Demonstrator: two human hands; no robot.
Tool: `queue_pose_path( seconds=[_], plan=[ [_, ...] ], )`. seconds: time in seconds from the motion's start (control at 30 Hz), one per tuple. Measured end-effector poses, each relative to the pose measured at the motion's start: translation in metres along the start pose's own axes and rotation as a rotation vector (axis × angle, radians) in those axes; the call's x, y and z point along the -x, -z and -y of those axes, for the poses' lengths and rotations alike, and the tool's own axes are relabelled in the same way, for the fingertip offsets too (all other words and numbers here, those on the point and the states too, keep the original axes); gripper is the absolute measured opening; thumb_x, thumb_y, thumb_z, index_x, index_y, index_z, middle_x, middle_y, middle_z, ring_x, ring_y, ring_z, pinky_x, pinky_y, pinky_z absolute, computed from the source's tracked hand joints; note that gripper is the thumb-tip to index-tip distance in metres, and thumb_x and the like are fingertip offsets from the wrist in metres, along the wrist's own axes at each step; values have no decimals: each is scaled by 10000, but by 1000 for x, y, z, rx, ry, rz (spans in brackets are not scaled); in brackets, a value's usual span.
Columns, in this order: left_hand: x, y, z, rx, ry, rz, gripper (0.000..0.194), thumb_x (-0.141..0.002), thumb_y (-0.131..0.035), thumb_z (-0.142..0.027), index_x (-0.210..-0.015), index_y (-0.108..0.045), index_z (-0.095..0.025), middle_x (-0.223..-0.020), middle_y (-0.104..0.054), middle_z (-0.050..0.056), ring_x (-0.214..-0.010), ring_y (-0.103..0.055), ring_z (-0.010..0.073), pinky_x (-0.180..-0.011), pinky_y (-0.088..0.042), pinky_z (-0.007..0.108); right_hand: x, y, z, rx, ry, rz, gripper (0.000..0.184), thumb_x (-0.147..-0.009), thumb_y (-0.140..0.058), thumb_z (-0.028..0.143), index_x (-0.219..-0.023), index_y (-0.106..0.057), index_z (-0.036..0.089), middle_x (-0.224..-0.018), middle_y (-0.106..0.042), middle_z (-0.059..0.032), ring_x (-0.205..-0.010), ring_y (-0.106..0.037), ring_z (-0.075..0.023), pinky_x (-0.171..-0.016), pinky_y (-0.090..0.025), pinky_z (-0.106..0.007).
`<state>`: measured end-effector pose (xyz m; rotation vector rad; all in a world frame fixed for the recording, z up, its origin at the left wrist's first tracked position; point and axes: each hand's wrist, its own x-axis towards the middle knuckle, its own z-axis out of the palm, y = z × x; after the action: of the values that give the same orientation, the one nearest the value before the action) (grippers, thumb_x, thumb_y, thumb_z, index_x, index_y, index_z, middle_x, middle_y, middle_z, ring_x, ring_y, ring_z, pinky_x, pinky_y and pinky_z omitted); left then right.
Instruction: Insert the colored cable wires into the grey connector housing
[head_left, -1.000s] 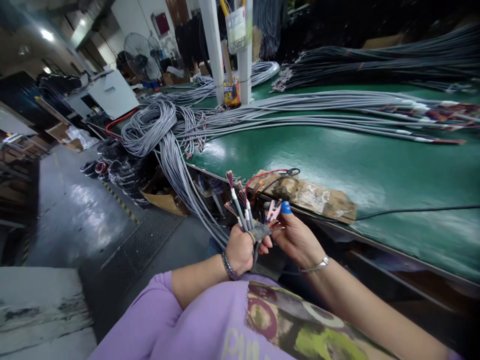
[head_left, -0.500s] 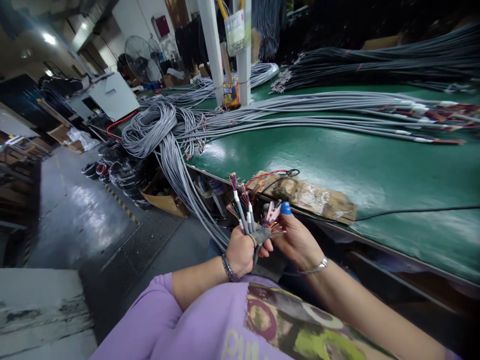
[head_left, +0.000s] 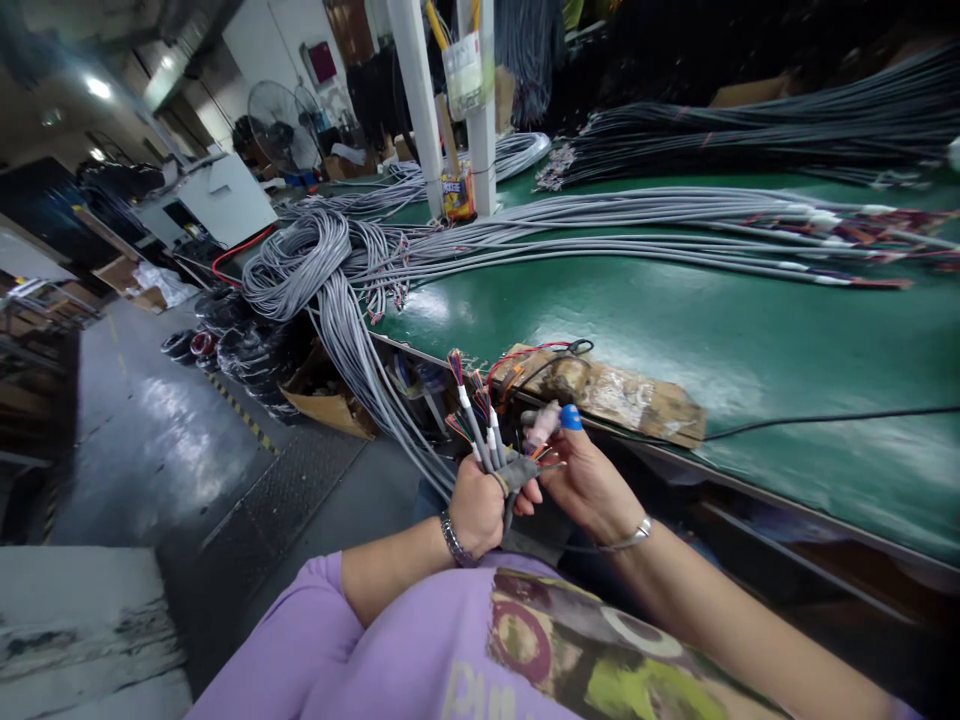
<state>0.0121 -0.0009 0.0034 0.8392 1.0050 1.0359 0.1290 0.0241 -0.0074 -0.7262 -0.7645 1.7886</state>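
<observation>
My left hand (head_left: 481, 505) is wrapped round several grey cables (head_left: 475, 428), which stand up out of the fist. White sleeves ring their tops, and thin coloured wires (head_left: 456, 368) fan out above. A grey cover (head_left: 517, 472) sits on the left thumb, pressed over the cables. Close beside it, my right hand (head_left: 589, 475) is closed, with a blue cover (head_left: 571, 417) on its thumb tip. Its pinkish, blurred fingertips (head_left: 542, 424) are bent at a few orange and pale wires (head_left: 538, 453); their exact grip is smeared by motion.
A taped cardboard piece (head_left: 622, 398) with a black cord lies on the near edge of the green table (head_left: 810, 340). Grey cable bundles (head_left: 600, 215) run across it, and a coil (head_left: 300, 262) hangs over the left end. An open carton (head_left: 330, 405) stands below.
My right fingertips have shifted slightly and blurred at the wires. The left hand keeps its hold on the cables. The whole view has moved a little.
</observation>
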Motion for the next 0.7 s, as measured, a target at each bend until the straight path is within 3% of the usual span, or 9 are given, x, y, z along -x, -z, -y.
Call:
queue_pose_path(
  seconds=[0.2,0.37,0.57,0.7],
  plan=[
    [4,3,-1,-35,0,15,429,-665,-741,-504,-561,-588,-118,-496,-593,38,-365,-468,71,-380,-318,196,2,8,2,-117,0,-106,487,-774,-537,712,-815,-622,235,-693,-635,-28,-558,-581,-176,-547,-509,-322],
    [7,6,0,-37,-9,24,424,-668,-738,-503,-563,-588,-121,-493,-595,33,-362,-462,64,-382,-326,190,10,18,11,-120,-120,-63,447,-746,-629,658,-804,-668,217,-730,-656,-32,-600,-577,-155,-581,-498,-288],
    [6,6,5,-68,23,12,437,-639,-751,-528,-595,-583,-127,-507,-598,24,-378,-474,70,-391,-344,193,21,22,18,112,-208,4,332,-719,-741,498,-779,-678,178,-716,-673,-45,-633,-596,-161,-586,-473,-277],
    [6,8,7,-131,21,36,411,-673,-732,-504,-603,-581,-128,-518,-598,25,-394,-488,78,-407,-369,201,24,22,21,333,-158,6,307,-675,-787,443,-700,-653,168,-637,-656,-31,-601,-581,-157,-573,-440,-271]
  ],
)
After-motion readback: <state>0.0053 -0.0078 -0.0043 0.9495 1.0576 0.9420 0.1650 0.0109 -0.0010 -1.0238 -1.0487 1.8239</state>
